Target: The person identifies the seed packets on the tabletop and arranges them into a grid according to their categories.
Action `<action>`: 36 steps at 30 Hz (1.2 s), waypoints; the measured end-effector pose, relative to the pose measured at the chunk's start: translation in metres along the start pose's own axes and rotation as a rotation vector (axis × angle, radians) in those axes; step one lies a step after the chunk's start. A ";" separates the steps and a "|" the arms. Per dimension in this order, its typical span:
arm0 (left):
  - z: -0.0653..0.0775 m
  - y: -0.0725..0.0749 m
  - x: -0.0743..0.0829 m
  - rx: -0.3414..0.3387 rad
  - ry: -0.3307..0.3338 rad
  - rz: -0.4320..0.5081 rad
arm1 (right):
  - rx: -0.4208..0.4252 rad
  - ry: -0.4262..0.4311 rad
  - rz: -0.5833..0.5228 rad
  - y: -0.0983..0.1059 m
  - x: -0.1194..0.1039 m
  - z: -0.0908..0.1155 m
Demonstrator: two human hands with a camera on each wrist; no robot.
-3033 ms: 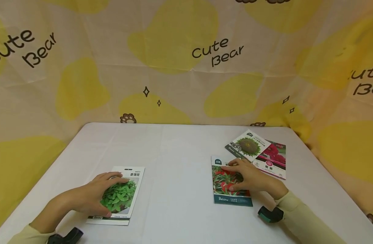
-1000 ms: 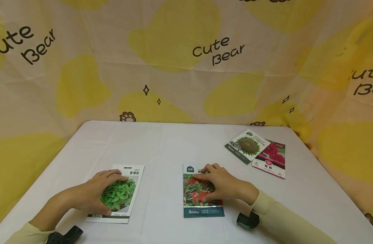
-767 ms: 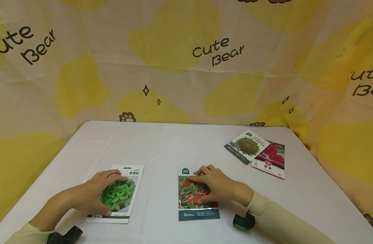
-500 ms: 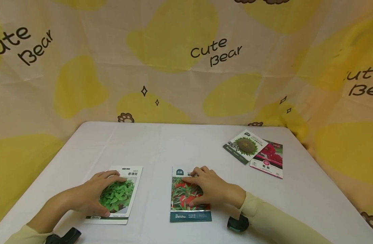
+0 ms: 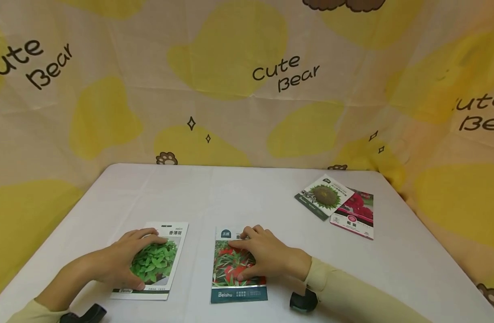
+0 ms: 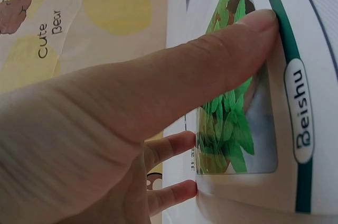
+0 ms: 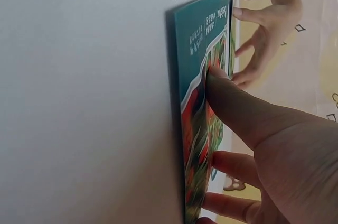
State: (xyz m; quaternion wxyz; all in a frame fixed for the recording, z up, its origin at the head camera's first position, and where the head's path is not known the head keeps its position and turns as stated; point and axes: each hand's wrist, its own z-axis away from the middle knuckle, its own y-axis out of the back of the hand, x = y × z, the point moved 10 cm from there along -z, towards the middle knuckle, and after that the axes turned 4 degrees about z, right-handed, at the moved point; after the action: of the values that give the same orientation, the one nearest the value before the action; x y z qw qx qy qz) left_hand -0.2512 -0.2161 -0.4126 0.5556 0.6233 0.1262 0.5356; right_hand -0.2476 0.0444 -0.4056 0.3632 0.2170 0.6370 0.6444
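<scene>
On the left of the table, my left hand point(image 5: 119, 260) rests with spread fingers on a white seed packet point(image 5: 162, 258) showing green mint leaves. The left wrist view has the thumb point(image 6: 227, 44) lying on that packet's face near its green stripe. My right hand point(image 5: 267, 255) presses its fingertips and thumb on a seed packet with red flowers point(image 5: 226, 264) and a teal lower band, near the middle. In the right wrist view that packet point(image 7: 195, 39) lies flat or nearly so on the cloth. The hands partly cover both packets. A gap separates the two packets.
At the back right, a sunflower seed packet point(image 5: 325, 196) overlaps a pink-flower seed packet point(image 5: 353, 222). White cloth covers the table point(image 5: 238, 193). A yellow patterned curtain point(image 5: 230, 54) hangs behind the table's far edge.
My right hand has slid the red-flower packet leftward and slightly nearer, from beside the back-right packets toward the mint packet. The left hand and mint packet have stayed in place.
</scene>
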 end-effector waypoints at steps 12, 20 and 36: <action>0.001 -0.001 0.002 0.004 0.006 -0.018 | -0.004 0.002 0.048 -0.008 -0.015 -0.015; 0.002 -0.001 0.002 -0.001 0.006 -0.011 | 0.016 0.011 0.072 -0.006 -0.022 -0.018; 0.003 -0.001 0.002 -0.004 0.011 -0.022 | 0.024 -0.004 0.110 -0.006 -0.024 -0.026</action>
State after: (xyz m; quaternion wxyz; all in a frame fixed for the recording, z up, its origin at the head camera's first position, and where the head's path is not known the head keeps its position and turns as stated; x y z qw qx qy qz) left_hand -0.2476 -0.2155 -0.4116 0.5621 0.6179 0.1348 0.5330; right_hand -0.2505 0.0083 -0.4092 0.3259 0.2573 0.6312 0.6551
